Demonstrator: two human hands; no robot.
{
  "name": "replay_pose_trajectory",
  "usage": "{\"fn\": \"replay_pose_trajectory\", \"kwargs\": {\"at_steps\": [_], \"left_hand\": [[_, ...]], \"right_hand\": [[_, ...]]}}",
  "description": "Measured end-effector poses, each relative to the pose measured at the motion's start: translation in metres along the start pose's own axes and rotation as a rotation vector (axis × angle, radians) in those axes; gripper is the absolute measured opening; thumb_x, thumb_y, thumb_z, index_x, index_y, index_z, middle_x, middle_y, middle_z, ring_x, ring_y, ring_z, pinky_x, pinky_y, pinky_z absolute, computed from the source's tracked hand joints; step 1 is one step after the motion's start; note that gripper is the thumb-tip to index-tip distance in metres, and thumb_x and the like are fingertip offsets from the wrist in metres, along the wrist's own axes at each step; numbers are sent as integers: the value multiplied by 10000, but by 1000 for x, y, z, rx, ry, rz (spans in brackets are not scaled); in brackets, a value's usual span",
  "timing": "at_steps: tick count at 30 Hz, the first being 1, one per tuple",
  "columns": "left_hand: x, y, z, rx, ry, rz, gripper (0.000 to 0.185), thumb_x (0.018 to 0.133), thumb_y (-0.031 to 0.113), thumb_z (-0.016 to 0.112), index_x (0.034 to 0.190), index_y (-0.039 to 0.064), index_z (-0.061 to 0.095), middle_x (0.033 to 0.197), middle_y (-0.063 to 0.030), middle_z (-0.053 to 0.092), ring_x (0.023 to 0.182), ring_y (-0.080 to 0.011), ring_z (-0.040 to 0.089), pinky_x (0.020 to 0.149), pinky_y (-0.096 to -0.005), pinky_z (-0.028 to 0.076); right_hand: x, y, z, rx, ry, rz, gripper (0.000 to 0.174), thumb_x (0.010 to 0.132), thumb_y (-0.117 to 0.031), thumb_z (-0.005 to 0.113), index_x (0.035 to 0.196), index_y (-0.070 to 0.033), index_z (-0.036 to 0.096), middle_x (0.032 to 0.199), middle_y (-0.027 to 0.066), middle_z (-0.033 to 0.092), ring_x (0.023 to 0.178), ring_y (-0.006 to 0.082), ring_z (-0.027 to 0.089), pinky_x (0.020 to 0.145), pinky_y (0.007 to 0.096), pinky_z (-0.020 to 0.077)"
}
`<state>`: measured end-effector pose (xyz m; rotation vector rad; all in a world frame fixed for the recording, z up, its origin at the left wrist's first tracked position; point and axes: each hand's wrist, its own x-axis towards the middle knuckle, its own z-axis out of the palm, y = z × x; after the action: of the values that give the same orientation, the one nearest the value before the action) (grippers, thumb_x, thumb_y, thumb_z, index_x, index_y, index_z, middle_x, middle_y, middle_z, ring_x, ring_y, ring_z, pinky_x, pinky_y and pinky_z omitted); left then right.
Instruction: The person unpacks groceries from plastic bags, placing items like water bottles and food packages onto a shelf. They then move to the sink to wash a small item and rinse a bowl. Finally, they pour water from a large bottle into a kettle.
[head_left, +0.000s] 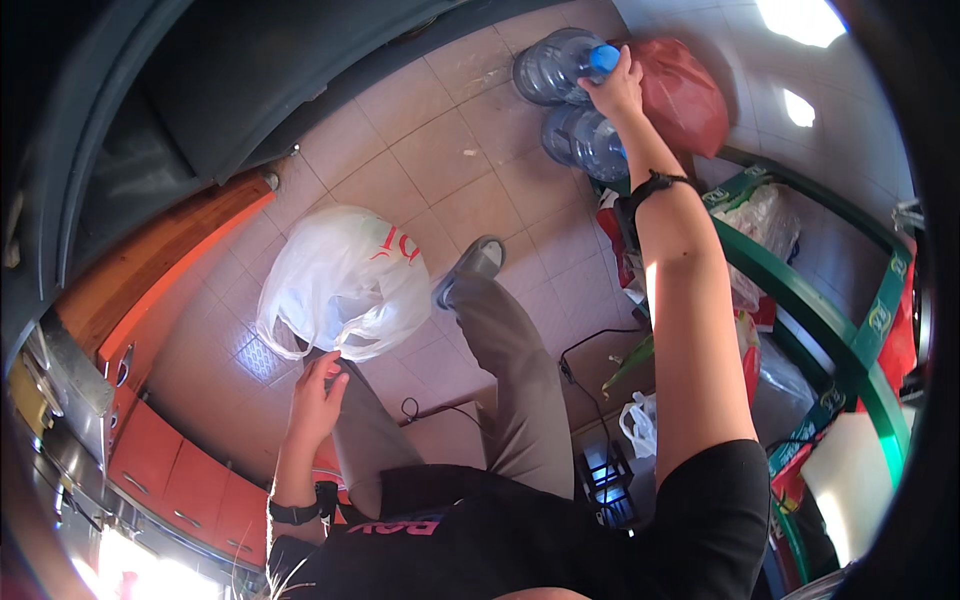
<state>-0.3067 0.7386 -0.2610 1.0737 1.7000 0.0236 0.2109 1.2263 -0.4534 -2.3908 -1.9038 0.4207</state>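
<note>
My right hand (619, 84) reaches far forward to a large clear plastic water bottle (541, 69), its fingers spread at the blue cap (604, 58). Whether the hand grips the neck cannot be told. A second such bottle (574, 139) lies beside the first on the tiled floor. My left hand (322, 390) is held low in front of me with its fingers loosely bent, just below the handles of a full white plastic bag (349, 281) with red print. It appears to hold nothing. A large red bag (679, 97) stands against the wall behind the bottles.
At the right a green metal rack (795, 289) holds plastic bags and packages. A black cable (592, 397) trails across the floor near my legs. Orange cabinets (187, 491) line the lower left, and a dark appliance (187, 97) stands at the upper left.
</note>
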Motion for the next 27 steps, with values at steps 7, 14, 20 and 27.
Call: {"fn": "replay_pose_trajectory", "kwargs": {"at_steps": [7,14,20,27], "left_hand": [[1,-12,28,-40,51,-31,395,1028,128,717,1406,44,641,1156,-174,728,1040,-317,724,911,-434,589],[12,0,34,-109,52,-64,397,1027,125,721,1409,49,641,1151,-187,729,1065,-332,725,936,-437,578],[8,9,11,-90,79,-55,397,1024,124,720,1405,41,644,1147,-186,724,1083,-347,721,951,-447,571],[-12,30,-31,46,123,94,409,1013,140,725,1404,52,644,1269,-172,669,1185,-396,655,1023,-472,543]], "right_hand": [[54,-5,33,-72,-82,38,917,811,-468,929,1564,-270,445,1572,258,450,1313,485,635,1094,542,554],[31,-18,32,-151,-106,-165,649,839,-347,904,1382,-254,563,1374,209,581,1129,484,715,979,551,607],[-28,-38,31,-63,-73,-380,594,827,-302,900,1328,-230,590,1319,199,581,1042,506,725,910,555,620],[-153,-83,-51,40,-197,-410,495,839,-251,856,1276,-210,627,1281,179,588,990,490,730,872,552,623]]}}
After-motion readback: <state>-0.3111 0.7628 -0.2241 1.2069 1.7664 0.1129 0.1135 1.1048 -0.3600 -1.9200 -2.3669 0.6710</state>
